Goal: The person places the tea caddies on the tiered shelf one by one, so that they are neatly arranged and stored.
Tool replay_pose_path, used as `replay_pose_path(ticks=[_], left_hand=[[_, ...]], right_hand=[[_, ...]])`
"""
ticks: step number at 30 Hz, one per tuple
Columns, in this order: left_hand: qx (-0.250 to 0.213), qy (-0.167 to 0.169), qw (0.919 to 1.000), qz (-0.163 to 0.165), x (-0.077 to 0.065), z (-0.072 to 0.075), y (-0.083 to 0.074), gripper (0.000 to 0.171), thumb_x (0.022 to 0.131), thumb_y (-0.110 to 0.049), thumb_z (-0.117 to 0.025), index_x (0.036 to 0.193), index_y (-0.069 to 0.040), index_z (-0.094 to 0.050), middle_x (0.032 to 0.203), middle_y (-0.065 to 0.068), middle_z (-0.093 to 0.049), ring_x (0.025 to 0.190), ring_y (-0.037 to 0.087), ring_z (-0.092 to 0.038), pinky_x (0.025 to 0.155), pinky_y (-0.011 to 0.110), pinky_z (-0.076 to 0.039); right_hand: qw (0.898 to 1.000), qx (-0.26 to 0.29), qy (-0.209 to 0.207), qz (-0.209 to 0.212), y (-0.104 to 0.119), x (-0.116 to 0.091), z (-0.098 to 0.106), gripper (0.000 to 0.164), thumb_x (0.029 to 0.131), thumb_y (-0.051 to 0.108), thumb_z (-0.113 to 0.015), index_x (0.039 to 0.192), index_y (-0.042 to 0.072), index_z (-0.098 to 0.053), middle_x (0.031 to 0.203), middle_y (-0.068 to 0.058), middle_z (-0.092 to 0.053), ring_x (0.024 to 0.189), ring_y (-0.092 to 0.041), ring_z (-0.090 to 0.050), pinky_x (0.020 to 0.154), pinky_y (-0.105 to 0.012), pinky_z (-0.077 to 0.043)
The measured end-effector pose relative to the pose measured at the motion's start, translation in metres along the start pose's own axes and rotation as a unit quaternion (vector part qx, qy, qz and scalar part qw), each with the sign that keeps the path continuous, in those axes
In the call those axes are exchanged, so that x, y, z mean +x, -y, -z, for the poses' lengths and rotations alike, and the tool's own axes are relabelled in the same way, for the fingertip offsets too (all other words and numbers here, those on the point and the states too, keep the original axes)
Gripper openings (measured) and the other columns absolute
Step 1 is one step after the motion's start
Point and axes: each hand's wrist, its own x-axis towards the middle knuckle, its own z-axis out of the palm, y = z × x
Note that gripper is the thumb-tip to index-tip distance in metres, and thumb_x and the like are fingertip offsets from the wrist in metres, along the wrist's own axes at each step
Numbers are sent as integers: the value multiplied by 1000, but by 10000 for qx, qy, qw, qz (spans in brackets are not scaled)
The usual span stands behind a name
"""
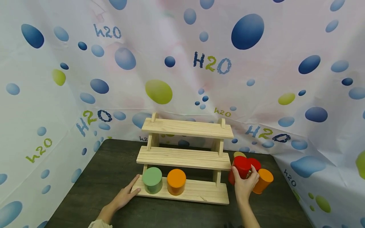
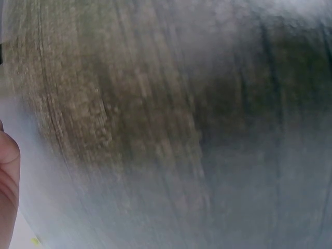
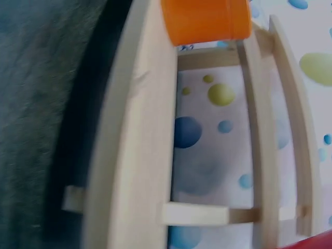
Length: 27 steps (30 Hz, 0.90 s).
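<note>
A three-tier wooden shelf (image 1: pixel 182 158) stands on the dark table. At the left end of its bottom tier rests my left hand (image 1: pixel 124 196), thumb and forefinger spread along the board. On that tier stand a green lidded canister (image 1: pixel 152 180) and, to its right, an orange lidded canister (image 1: pixel 176 182). My right hand (image 1: pixel 246 185) grips a red canister (image 1: pixel 241 167) beside the shelf's right end. A red edge (image 3: pixel 316 241) shows at the lower right of the right wrist view. The left wrist view is mostly blurred tabletop, with part of a hand (image 2: pixel 8 181).
Right of the shelf, near my right hand, are another orange canister (image 1: pixel 263 180), a second red one (image 1: pixel 254 163) and a yellowish one (image 1: pixel 239 154), partly hidden. A white curtain (image 1: pixel 182 41) with blue and green dots hangs behind and beside the table (image 1: pixel 85 183).
</note>
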Motion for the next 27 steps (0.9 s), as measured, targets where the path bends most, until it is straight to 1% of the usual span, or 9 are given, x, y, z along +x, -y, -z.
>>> replay_pose_path(ticks=[2,4,7,8,10,15,22,24,27], left_hand=[[-14,-23,10000,-40,0,0,-1,70,91,-49,-46,147,-20,-18,141,28,-30,114,56,-40,84,66,-35],[-32,-32,10000,-30,1,0,-2,70,91,-49,-47,147,-19,-18,141,28,-30,115,55,-39,85,66,-34],[-161,-1,9998,111,2,1,-5,72,90,-46,-50,147,-13,-20,143,27,-27,119,54,-37,90,65,-32],[-140,16,9998,135,2,1,-5,72,91,-44,-51,146,-12,-19,143,27,-27,119,53,-37,91,65,-32],[-110,44,9997,209,2,1,-7,71,91,-41,-52,146,-10,-19,144,26,-27,120,52,-38,92,63,-32],[-70,64,9996,259,0,0,-7,70,91,-38,-52,146,-10,-19,144,25,-26,120,51,-37,92,63,-32],[-109,14,9998,186,0,-1,-3,70,92,-38,-52,147,-11,-18,145,24,-25,121,51,-36,91,63,-33],[-124,14,9997,191,-1,-1,-4,70,92,-38,-52,147,-11,-18,145,24,-25,121,51,-37,91,63,-33],[-162,46,9996,218,-2,0,-5,70,92,-38,-52,147,-11,-18,145,24,-25,121,51,-37,91,64,-33]], right_hand=[[9998,101,57,145,7,3,-4,61,71,9,-76,120,-7,-44,104,-5,-42,93,-11,-32,79,-34,-26],[9994,178,135,257,14,5,-7,61,71,9,-76,120,-7,-44,104,-1,-42,93,-11,-33,79,-36,-26],[9988,279,300,282,23,7,-11,59,72,10,-75,120,-6,-44,104,9,-39,92,-6,-32,78,-33,-27],[9986,298,358,266,25,7,-12,59,73,10,-75,121,-5,-44,103,12,-38,91,-4,-32,77,-32,-27],[9979,380,469,216,30,7,-14,58,75,11,-74,121,-5,-43,102,14,-36,91,-3,-32,76,-30,-27],[9955,681,628,212,39,8,-20,56,75,8,-72,120,-7,-43,97,11,-37,89,-5,-33,76,-31,-27],[9899,1038,943,197,53,7,-33,54,77,4,-70,122,-7,-42,101,9,-40,91,-7,-36,75,-26,-33],[9877,1155,1030,229,59,5,-36,54,76,1,-69,122,-8,-42,101,8,-41,91,-8,-37,76,-26,-34],[9835,1355,1154,313,76,0,-38,53,75,-4,-68,120,-12,-41,101,5,-42,90,-8,-39,78,-27,-35]])
